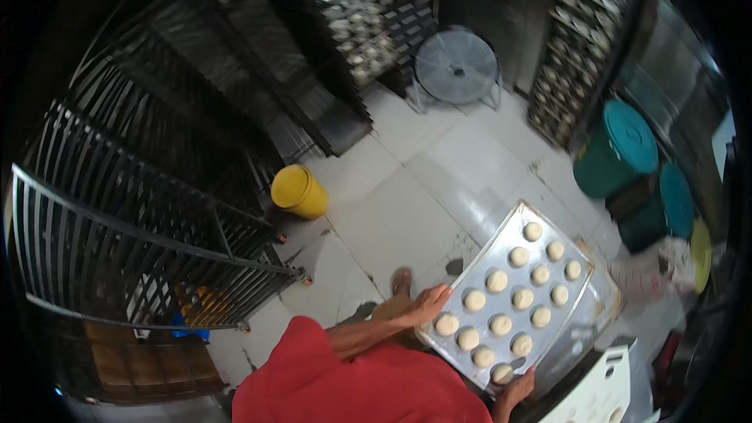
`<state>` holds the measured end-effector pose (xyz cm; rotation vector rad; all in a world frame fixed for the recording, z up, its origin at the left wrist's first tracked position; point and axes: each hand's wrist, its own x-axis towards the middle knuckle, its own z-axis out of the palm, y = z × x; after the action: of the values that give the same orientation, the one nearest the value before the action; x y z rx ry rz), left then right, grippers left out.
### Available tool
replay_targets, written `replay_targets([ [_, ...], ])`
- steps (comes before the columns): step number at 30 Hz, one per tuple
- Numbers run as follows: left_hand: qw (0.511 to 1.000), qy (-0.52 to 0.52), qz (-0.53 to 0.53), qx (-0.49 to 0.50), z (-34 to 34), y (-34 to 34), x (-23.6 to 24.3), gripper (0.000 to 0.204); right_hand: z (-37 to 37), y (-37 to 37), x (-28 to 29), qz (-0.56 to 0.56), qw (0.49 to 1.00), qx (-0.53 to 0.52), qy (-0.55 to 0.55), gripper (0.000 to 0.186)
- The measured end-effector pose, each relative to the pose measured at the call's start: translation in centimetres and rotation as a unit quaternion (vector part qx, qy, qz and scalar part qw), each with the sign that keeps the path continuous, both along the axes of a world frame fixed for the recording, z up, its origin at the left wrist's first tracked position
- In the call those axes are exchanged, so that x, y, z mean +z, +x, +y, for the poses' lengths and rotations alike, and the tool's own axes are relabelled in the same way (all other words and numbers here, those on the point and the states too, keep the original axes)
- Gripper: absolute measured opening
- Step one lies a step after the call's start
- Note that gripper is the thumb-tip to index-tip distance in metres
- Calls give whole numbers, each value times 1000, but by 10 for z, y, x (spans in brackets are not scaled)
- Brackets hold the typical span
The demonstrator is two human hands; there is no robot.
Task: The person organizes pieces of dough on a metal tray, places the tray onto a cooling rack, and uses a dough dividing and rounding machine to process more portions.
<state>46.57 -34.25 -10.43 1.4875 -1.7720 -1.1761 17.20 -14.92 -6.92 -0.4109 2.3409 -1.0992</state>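
tray of dough rounds | held: left hand, right hand

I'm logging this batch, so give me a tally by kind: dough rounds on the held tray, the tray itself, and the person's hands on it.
Dough rounds: 16
Held tray: 1
Left hand and right hand: 2
Total: 19

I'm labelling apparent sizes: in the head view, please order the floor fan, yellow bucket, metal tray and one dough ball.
Largest to smallest, as they look:
1. Metal tray
2. Floor fan
3. Yellow bucket
4. Dough ball
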Motion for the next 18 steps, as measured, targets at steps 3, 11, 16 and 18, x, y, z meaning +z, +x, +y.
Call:
replay_targets([
  [3, 998, -14, 8, 66, -36, 63, 11, 29, -56, -4, -33, 223, 873, 358, 243, 36],
  [11, 964, 9, 160, 214, -144, 252, 135, 34, -256, 127, 114, -456, 824, 223, -252, 68],
  [16, 938, -40, 159, 306, -221, 327, 248, 34, -430, 229, 163, -535, 705, 315, -343, 48],
  [18, 895, -111, 197, 384, -253, 354, 275, 34, -498, 277, 195, -567, 668, 322, -358, 31],
])
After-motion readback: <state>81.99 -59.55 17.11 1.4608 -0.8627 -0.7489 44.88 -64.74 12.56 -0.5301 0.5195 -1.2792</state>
